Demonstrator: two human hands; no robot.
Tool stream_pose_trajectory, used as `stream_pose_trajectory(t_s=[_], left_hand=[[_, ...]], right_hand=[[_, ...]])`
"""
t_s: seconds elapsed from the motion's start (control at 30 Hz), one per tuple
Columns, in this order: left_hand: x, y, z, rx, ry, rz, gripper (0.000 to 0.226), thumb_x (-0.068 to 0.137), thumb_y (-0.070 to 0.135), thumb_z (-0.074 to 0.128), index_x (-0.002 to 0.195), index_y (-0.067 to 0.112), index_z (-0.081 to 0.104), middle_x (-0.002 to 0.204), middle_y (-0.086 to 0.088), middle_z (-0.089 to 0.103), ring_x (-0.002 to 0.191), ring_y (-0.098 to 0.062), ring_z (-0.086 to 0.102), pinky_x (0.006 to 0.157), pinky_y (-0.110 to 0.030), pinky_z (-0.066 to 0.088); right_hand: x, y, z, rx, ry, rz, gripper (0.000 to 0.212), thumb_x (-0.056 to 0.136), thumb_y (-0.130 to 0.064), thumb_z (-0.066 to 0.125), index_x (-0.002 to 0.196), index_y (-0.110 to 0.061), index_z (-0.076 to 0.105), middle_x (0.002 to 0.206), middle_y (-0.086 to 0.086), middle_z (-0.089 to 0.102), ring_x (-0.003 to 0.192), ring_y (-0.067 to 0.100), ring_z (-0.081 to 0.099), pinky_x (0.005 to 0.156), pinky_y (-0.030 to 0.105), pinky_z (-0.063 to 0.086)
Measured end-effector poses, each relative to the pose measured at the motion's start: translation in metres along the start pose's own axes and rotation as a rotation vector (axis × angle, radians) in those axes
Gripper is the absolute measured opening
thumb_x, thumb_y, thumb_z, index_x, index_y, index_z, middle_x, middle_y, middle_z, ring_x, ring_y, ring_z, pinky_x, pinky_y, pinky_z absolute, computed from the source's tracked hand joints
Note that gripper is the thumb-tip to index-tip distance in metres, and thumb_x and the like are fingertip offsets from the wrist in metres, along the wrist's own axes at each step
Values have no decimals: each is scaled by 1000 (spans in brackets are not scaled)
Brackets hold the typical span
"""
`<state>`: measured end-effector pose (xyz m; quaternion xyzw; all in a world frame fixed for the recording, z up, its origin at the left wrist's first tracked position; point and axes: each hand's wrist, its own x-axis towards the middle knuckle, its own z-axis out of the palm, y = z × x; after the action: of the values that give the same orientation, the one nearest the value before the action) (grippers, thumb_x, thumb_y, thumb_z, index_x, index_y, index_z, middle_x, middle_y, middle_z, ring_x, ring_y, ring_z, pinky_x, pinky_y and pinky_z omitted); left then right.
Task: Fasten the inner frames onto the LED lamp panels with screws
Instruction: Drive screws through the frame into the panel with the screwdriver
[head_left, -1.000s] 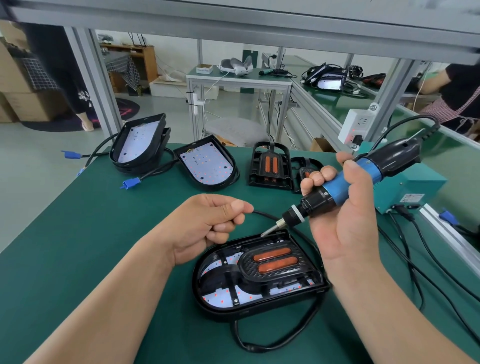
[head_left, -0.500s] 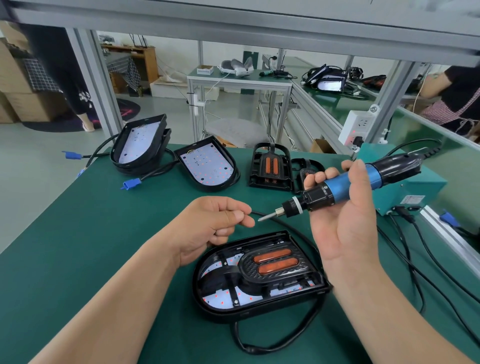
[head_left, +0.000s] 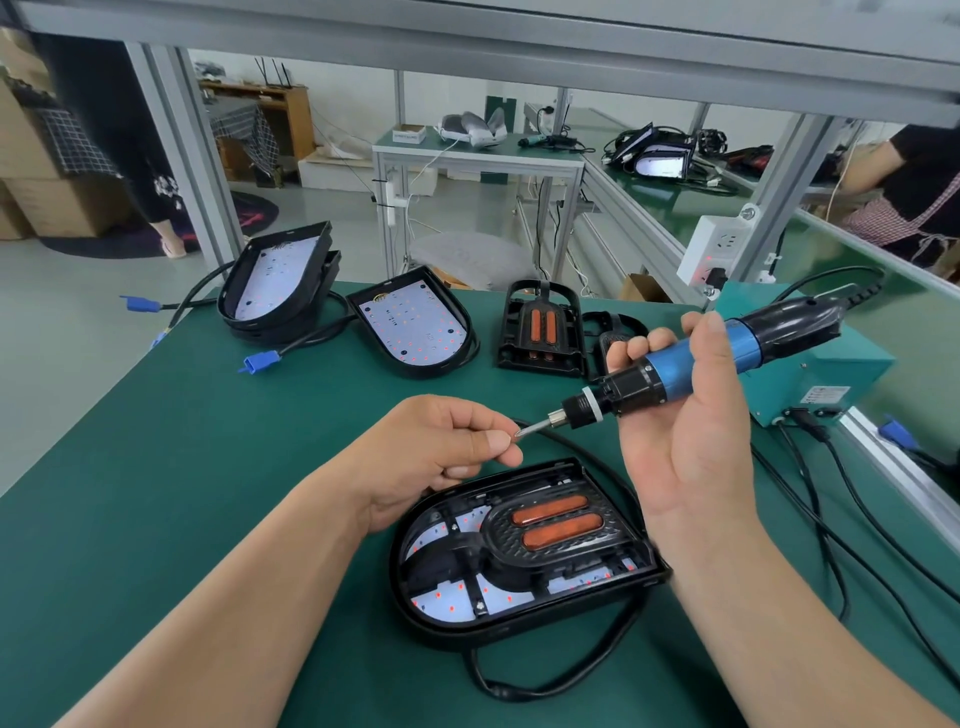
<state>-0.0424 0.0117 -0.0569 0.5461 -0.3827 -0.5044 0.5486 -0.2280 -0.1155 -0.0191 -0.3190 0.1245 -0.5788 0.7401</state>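
A black LED lamp panel (head_left: 519, 608) lies near me on the green table, with a black inner frame (head_left: 550, 535) carrying two orange strips set in it. My right hand (head_left: 691, 441) grips a blue and black electric screwdriver (head_left: 701, 364) above the panel, almost level, its bit pointing left. My left hand (head_left: 447, 447) has its fingers curled, and its thumb and forefinger meet at the bit's tip; whatever they pinch is too small to make out.
Further back lie a bare LED panel (head_left: 415, 327), a stack of panels (head_left: 280, 280) with blue-plugged cables, and two spare inner frames (head_left: 540, 327). A teal control box (head_left: 821, 374) with cables sits at the right. A person works at the far right.
The screwdriver has swung from pointing down at the panel to nearly level. Its bit tip now meets my left fingertips, which have reached slightly toward it.
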Motion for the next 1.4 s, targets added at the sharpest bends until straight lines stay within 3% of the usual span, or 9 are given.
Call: stream_pose_trajectory(t_s=[0.37,1.2,1.4], left_hand=[[0,-1,3,-54,-55,-19,18,101,-5,60,107,3,76,95,-13,78,54,-8,32,45,-14,24],[-1,1,4,-87,-38,-28,16,100,-6,61,112,-2,71,96,-16,77,51,-7,29,42,-14,25],[1,1,2,-198,-12,-71,16,99,-8,60,106,-1,72,94,-18,76,48,-4,26,40,-13,25]], right_hand=[[-1,-1,-1,-33,-48,4,23,106,-30,67,114,-14,52,89,3,59,83,21,62,99,41,56],[-3,-3,2,-99,-135,-22,17,104,-27,68,110,-17,56,91,1,60,84,18,61,100,39,54],[-6,-6,6,-135,-270,-44,33,100,-32,63,127,-19,49,95,2,60,95,19,60,109,44,49]])
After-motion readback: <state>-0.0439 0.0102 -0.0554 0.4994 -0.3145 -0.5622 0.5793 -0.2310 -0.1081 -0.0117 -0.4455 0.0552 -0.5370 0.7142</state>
